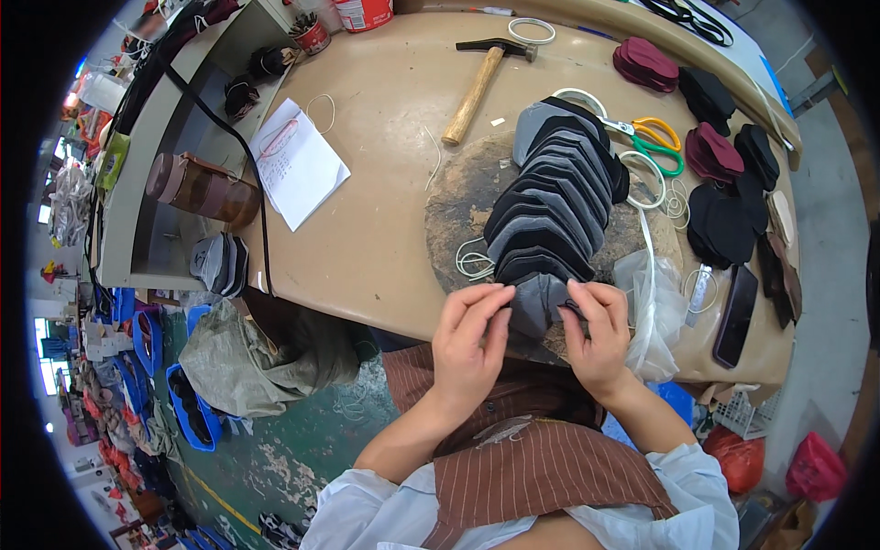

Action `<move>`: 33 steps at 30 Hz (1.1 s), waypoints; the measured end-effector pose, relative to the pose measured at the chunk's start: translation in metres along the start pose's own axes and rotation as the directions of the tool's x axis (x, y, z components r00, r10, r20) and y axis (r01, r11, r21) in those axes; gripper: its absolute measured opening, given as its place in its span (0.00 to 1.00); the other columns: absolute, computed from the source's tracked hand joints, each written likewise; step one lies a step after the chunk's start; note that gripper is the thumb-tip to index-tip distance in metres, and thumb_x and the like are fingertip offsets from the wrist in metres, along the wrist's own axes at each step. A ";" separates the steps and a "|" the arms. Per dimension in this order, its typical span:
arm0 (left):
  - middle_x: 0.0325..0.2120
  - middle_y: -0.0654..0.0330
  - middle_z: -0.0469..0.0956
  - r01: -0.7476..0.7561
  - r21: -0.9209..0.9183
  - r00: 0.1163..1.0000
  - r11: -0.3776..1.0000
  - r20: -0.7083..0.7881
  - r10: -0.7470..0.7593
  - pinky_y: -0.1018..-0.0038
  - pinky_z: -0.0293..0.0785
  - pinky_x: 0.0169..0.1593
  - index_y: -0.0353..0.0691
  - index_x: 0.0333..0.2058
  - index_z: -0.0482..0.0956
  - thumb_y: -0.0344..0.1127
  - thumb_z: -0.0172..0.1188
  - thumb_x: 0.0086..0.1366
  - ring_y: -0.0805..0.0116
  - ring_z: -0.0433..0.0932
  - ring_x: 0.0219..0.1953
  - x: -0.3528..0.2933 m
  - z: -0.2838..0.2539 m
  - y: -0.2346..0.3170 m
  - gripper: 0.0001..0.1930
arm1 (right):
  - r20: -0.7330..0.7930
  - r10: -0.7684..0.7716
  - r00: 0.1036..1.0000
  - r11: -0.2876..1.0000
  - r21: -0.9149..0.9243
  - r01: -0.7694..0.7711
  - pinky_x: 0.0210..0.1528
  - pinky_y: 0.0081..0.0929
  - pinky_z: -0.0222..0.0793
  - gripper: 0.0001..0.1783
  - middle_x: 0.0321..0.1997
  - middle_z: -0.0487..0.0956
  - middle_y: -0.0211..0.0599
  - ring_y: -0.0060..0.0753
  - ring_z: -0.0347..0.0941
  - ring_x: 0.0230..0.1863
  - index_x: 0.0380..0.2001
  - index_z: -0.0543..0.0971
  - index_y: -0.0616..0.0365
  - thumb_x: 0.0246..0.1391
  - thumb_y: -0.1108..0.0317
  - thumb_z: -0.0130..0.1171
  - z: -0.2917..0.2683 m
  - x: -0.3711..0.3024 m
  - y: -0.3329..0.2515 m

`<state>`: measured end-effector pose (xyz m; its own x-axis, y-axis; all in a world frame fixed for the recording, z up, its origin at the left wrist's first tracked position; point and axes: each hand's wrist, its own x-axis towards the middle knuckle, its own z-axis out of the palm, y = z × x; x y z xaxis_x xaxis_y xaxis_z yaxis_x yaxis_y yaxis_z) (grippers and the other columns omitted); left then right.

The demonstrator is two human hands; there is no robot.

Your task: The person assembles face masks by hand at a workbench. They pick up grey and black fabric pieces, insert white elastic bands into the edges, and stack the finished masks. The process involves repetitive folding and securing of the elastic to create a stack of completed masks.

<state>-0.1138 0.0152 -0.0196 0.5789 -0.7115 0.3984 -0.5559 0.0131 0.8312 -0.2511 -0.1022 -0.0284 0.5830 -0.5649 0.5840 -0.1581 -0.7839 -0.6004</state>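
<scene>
Left hand (pixel 466 353): fingers bunched nearly together at the left edge of the nearest grey fabric piece (pixel 534 312), grip not discernible; right hand (pixel 600 346): thumb and forefinger closed on a small dark scrap (pixel 569 305). Overlapping black and grey pieces (pixel 550 206), in a row from the hands toward 12 o'clock, upon a round block (pixel 458 202). Containers: red tin (pixel 313 41) of slender tools, 11 o'clock; brownish bottle (pixel 215 191), contents unclear, 10 o'clock; blue bin (pixel 198 443), dark articles within, 8 o'clock.
</scene>
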 end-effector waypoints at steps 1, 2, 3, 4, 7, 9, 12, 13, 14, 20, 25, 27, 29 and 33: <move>0.45 0.53 0.75 -0.027 -0.012 1.000 1.000 -0.004 0.027 0.76 0.75 0.41 0.37 0.48 0.79 0.18 0.63 0.56 0.65 0.77 0.41 0.000 0.003 0.001 0.19 | -0.028 0.027 0.999 0.999 0.021 -0.026 0.44 0.33 0.71 0.24 0.42 0.74 0.42 0.43 0.73 0.42 0.48 0.78 0.60 0.44 0.83 0.66 0.001 -0.001 0.000; 0.47 0.53 0.74 -0.035 0.041 0.999 0.999 0.032 0.033 0.75 0.75 0.41 0.37 0.48 0.78 0.19 0.65 0.55 0.63 0.77 0.43 0.001 0.005 0.001 0.21 | -0.024 0.065 0.998 0.997 0.046 -0.064 0.43 0.33 0.71 0.23 0.41 0.75 0.42 0.42 0.73 0.41 0.47 0.79 0.60 0.44 0.83 0.66 0.001 -0.001 -0.001; 0.47 0.53 0.74 -0.025 0.048 0.999 0.999 0.032 0.024 0.75 0.75 0.42 0.37 0.49 0.78 0.19 0.66 0.54 0.63 0.76 0.43 0.001 0.008 0.000 0.21 | -0.019 0.103 0.994 0.992 0.071 -0.102 0.42 0.33 0.71 0.22 0.40 0.75 0.42 0.42 0.73 0.40 0.45 0.79 0.60 0.44 0.84 0.66 0.001 -0.001 -0.001; 0.47 0.53 0.74 -0.016 0.055 0.999 0.998 0.032 0.014 0.74 0.75 0.42 0.38 0.49 0.78 0.20 0.66 0.54 0.63 0.76 0.44 0.001 0.011 -0.002 0.22 | -0.014 0.141 0.990 0.986 0.095 -0.139 0.42 0.33 0.71 0.21 0.39 0.75 0.41 0.42 0.73 0.40 0.44 0.79 0.59 0.44 0.84 0.66 0.000 -0.001 -0.001; 0.48 0.54 0.73 0.001 0.062 0.999 0.998 0.049 -0.004 0.73 0.75 0.43 0.39 0.50 0.77 0.20 0.67 0.52 0.62 0.75 0.46 0.000 0.013 -0.010 0.24 | 0.009 0.090 0.996 0.989 0.119 -0.090 0.41 0.33 0.71 0.19 0.36 0.76 0.39 0.41 0.74 0.38 0.41 0.80 0.59 0.42 0.84 0.67 -0.003 0.004 0.000; 0.48 0.54 0.72 0.021 0.043 0.998 0.999 0.056 -0.023 0.73 0.75 0.43 0.38 0.51 0.76 0.20 0.68 0.52 0.63 0.75 0.46 0.000 0.011 -0.011 0.25 | 0.015 0.018 1.000 0.997 0.076 -0.019 0.41 0.32 0.71 0.18 0.36 0.77 0.37 0.40 0.74 0.39 0.39 0.81 0.58 0.41 0.83 0.67 -0.005 0.007 0.002; 0.48 0.53 0.72 0.043 0.002 0.996 0.999 0.073 -0.043 0.73 0.75 0.44 0.38 0.52 0.75 0.19 0.68 0.52 0.63 0.75 0.46 0.000 0.009 -0.010 0.27 | 0.026 -0.053 0.998 0.998 0.017 0.053 0.42 0.31 0.71 0.17 0.38 0.79 0.34 0.40 0.74 0.40 0.35 0.82 0.57 0.39 0.83 0.66 -0.010 0.013 -0.001; 0.48 0.53 0.72 0.044 -0.001 0.996 0.999 0.082 -0.044 0.73 0.75 0.44 0.38 0.52 0.74 0.19 0.68 0.51 0.63 0.75 0.47 0.000 0.008 -0.010 0.27 | 0.031 -0.071 0.997 0.997 -0.002 0.071 0.42 0.31 0.71 0.16 0.38 0.80 0.34 0.39 0.74 0.40 0.34 0.82 0.57 0.38 0.84 0.66 -0.011 0.014 -0.002; 0.49 0.53 0.72 0.045 -0.004 0.995 0.999 0.091 -0.044 0.73 0.75 0.44 0.38 0.52 0.74 0.19 0.68 0.51 0.63 0.75 0.47 0.001 0.007 -0.010 0.28 | 0.047 -0.071 0.996 0.997 0.011 0.071 0.42 0.32 0.71 0.17 0.39 0.80 0.34 0.40 0.74 0.41 0.34 0.82 0.56 0.37 0.84 0.66 -0.011 0.013 -0.001; 0.49 0.53 0.71 0.114 -0.113 0.988 0.987 0.118 -0.100 0.74 0.74 0.47 0.35 0.53 0.73 0.19 0.60 0.59 0.64 0.74 0.49 0.001 0.002 -0.008 0.22 | 0.083 -0.061 0.995 0.998 0.037 0.058 0.45 0.34 0.70 0.19 0.42 0.81 0.33 0.42 0.73 0.42 0.34 0.81 0.55 0.35 0.85 0.64 -0.012 0.010 -0.002; 0.49 0.52 0.71 -0.114 -0.014 0.972 0.993 0.203 0.114 0.71 0.71 0.52 0.36 0.52 0.76 0.18 0.58 0.59 0.60 0.73 0.49 0.037 -0.019 -0.006 0.20 | 0.084 -0.060 0.995 0.998 0.027 0.058 0.45 0.35 0.70 0.19 0.43 0.80 0.33 0.42 0.73 0.43 0.34 0.80 0.55 0.35 0.85 0.64 -0.016 0.008 -0.002; 0.47 0.54 0.73 -0.217 -0.008 0.911 0.976 0.358 0.205 0.69 0.71 0.51 0.38 0.51 0.78 0.20 0.61 0.56 0.58 0.73 0.48 0.063 -0.024 0.001 0.22 | 0.089 -0.072 0.993 0.997 0.035 0.069 0.45 0.35 0.70 0.19 0.43 0.80 0.33 0.43 0.73 0.43 0.35 0.80 0.55 0.36 0.85 0.64 -0.016 0.008 -0.002; 0.45 0.56 0.74 -0.299 -0.007 0.824 0.954 0.502 0.262 0.67 0.72 0.50 0.41 0.51 0.79 0.22 0.63 0.54 0.57 0.73 0.46 0.084 -0.027 0.000 0.23 | 0.089 -0.083 0.993 0.996 0.036 0.080 0.46 0.35 0.71 0.19 0.43 0.80 0.33 0.43 0.73 0.43 0.35 0.80 0.55 0.35 0.84 0.64 -0.017 0.008 -0.001; 0.42 0.60 0.75 -0.423 0.000 0.654 0.906 0.692 0.306 0.65 0.72 0.49 0.45 0.50 0.79 0.25 0.65 0.52 0.56 0.73 0.44 0.110 -0.033 -0.006 0.23 | 0.095 -0.099 0.991 0.995 0.036 0.096 0.46 0.35 0.71 0.19 0.44 0.80 0.34 0.43 0.73 0.43 0.34 0.80 0.56 0.35 0.85 0.64 -0.020 0.008 0.001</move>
<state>-0.0274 -0.0396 0.0319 -0.2036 -0.9475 0.2465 -0.7483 0.3130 0.5849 -0.2625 -0.1128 -0.0134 0.6691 -0.4576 0.5856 -0.0730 -0.8246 -0.5610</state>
